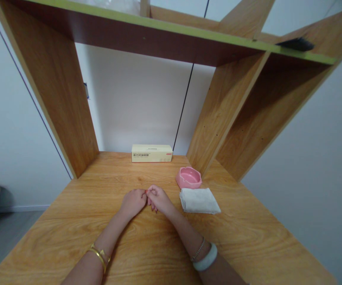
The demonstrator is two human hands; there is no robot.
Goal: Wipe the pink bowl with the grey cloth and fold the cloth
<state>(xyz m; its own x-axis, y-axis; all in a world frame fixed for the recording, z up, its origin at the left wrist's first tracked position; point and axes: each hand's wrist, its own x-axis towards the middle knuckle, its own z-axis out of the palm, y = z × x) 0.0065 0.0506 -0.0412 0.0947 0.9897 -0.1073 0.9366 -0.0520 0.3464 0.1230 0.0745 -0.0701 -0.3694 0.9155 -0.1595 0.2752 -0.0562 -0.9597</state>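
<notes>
My left hand [133,202] rests over the wooden table [147,245] with its fingers curled in. Touching it at the fingertips is my right hand [158,199], its thumb and index finger pinched together and the other fingers bent below. Whether anything small is between the fingers cannot be made out. A folded whitish cloth [199,200] lies just right of my right hand. Behind the cloth stands a pink angular bowl [189,177]. Farther back, a long cream-coloured box [152,153] lies near the rear edge of the table.
Wooden side panels [52,87] and an upright divider [227,103] rise around the table's back. A shelf with a green edge [171,25] spans above, with a dark flat object [297,44] on it at right.
</notes>
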